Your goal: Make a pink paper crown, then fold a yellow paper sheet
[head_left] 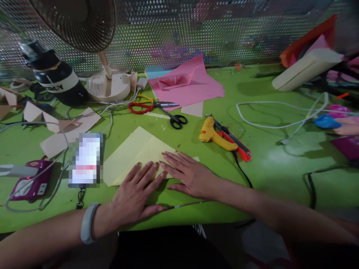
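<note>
A folded sheet of pale yellow paper (pixel 131 149) lies on the green table in front of me. My left hand (pixel 137 194) rests with its fingers spread over the paper's near edge, a grey band round the wrist. Over the right part of the same sheet lies my right hand (pixel 185 173), flat, its fingers stretched to the left. The fingertips of both hands come close together near the middle of the fold. Neither hand grasps anything, and the paper under the fingers is hidden.
A yellow glue gun (pixel 217 136) lies beside a red utility knife (pixel 244 151) on the right. Beyond the paper are red-and-yellow scissors (pixel 143 107), black scissors (pixel 178 121) and pink paper (pixel 207 86). A phone (pixel 86 160), purple power strip (pixel 42 183) and fan (pixel 108 84) stand left.
</note>
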Demonstrator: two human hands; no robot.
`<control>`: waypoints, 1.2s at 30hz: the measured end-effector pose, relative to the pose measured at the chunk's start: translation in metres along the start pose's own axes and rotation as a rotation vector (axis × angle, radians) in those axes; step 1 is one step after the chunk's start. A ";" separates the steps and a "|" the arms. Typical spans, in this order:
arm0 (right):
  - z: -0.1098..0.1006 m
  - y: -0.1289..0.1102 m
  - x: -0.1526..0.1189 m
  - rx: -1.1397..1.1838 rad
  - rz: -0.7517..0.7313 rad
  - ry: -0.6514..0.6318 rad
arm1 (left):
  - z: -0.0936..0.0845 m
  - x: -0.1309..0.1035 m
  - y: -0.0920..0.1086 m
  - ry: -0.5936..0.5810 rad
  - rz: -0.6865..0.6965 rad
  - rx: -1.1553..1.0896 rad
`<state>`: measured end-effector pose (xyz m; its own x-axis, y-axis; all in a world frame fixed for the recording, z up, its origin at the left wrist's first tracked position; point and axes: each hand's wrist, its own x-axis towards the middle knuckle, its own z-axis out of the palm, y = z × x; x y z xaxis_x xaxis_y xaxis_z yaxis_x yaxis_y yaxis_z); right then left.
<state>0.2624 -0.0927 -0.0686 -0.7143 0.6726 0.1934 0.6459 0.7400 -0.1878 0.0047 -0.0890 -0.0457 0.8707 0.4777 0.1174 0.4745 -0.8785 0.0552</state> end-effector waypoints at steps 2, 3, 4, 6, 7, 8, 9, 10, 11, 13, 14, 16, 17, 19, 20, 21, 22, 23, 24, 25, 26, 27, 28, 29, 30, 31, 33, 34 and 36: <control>-0.001 0.000 0.001 -0.011 -0.005 -0.007 | 0.000 0.000 0.001 0.000 -0.002 -0.001; -0.002 0.000 0.001 -0.015 -0.006 -0.010 | 0.000 0.000 0.001 0.002 -0.004 -0.004; -0.002 0.000 0.001 -0.016 -0.005 -0.014 | 0.000 0.000 0.001 0.004 -0.005 -0.008; -0.002 0.000 0.000 -0.007 -0.002 -0.016 | 0.001 0.000 0.001 0.011 -0.006 -0.015; -0.001 0.000 0.000 0.000 0.000 -0.014 | 0.001 0.000 0.000 0.014 -0.009 -0.018; -0.001 0.001 0.000 0.005 0.001 -0.010 | 0.001 0.000 0.000 0.015 -0.012 -0.021; 0.000 0.001 0.000 0.007 0.000 -0.005 | 0.002 0.000 0.000 0.015 -0.015 -0.025; 0.000 0.001 0.000 0.007 -0.001 -0.002 | 0.002 0.000 0.000 0.012 -0.017 -0.029; -0.001 0.000 0.001 0.004 -0.002 0.001 | 0.002 0.000 0.000 0.008 -0.017 -0.032; -0.004 -0.003 0.001 -0.012 -0.006 0.010 | 0.003 -0.001 0.000 0.001 -0.011 -0.031; -0.007 -0.005 0.001 -0.023 -0.013 0.017 | 0.004 -0.001 -0.001 -0.003 -0.011 -0.026; -0.012 -0.012 -0.001 -0.041 -0.041 0.027 | 0.005 -0.001 -0.001 -0.001 -0.008 -0.015; -0.015 -0.015 -0.002 -0.047 -0.059 0.026 | 0.006 -0.001 -0.002 0.000 -0.007 -0.010; -0.017 -0.022 -0.006 -0.056 -0.086 0.024 | 0.008 -0.001 -0.003 0.006 0.003 -0.005; -0.017 -0.024 -0.007 -0.061 -0.087 0.026 | 0.008 0.000 -0.004 0.011 0.011 -0.003; -0.017 -0.026 -0.009 -0.067 -0.080 0.031 | 0.009 0.000 -0.005 0.017 0.019 -0.002; -0.015 -0.027 -0.011 -0.072 -0.067 0.036 | 0.009 0.001 -0.006 0.020 0.025 -0.002; -0.014 -0.027 -0.012 -0.073 -0.050 0.037 | 0.009 0.002 -0.007 0.022 0.032 -0.004; -0.012 -0.028 -0.013 -0.072 -0.035 0.032 | 0.008 0.002 -0.008 0.021 0.035 -0.005; -0.011 -0.027 -0.014 -0.071 -0.023 0.024 | 0.008 0.003 -0.008 0.019 0.036 -0.005; -0.010 -0.027 -0.015 -0.071 -0.017 0.015 | 0.008 0.003 -0.009 0.017 0.035 -0.006; -0.009 -0.027 -0.016 -0.073 -0.015 0.007 | 0.008 0.003 -0.009 0.013 0.033 -0.006; -0.008 -0.027 -0.016 -0.078 -0.016 0.002 | 0.008 0.003 -0.009 0.010 0.031 -0.006; -0.008 -0.027 -0.016 -0.083 -0.017 -0.001 | 0.008 0.003 -0.009 0.008 0.030 -0.006; -0.008 -0.028 -0.017 -0.088 -0.017 -0.003 | 0.008 0.003 -0.009 0.007 0.031 -0.007; -0.007 -0.028 -0.017 -0.092 -0.014 -0.004 | 0.008 0.003 -0.009 0.008 0.031 -0.008; -0.007 -0.029 -0.018 -0.101 -0.006 -0.005 | 0.009 0.003 -0.009 0.013 0.030 -0.011; -0.006 -0.029 -0.018 -0.105 -0.008 -0.002 | 0.009 0.003 -0.009 0.018 0.030 -0.012; -0.004 -0.030 -0.019 -0.108 -0.015 0.006 | 0.009 0.003 -0.009 0.020 0.029 -0.006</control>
<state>0.2580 -0.1276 -0.0626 -0.7229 0.6609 0.2016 0.6603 0.7467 -0.0800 0.0046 -0.0799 -0.0545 0.8812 0.4518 0.1393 0.4484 -0.8920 0.0570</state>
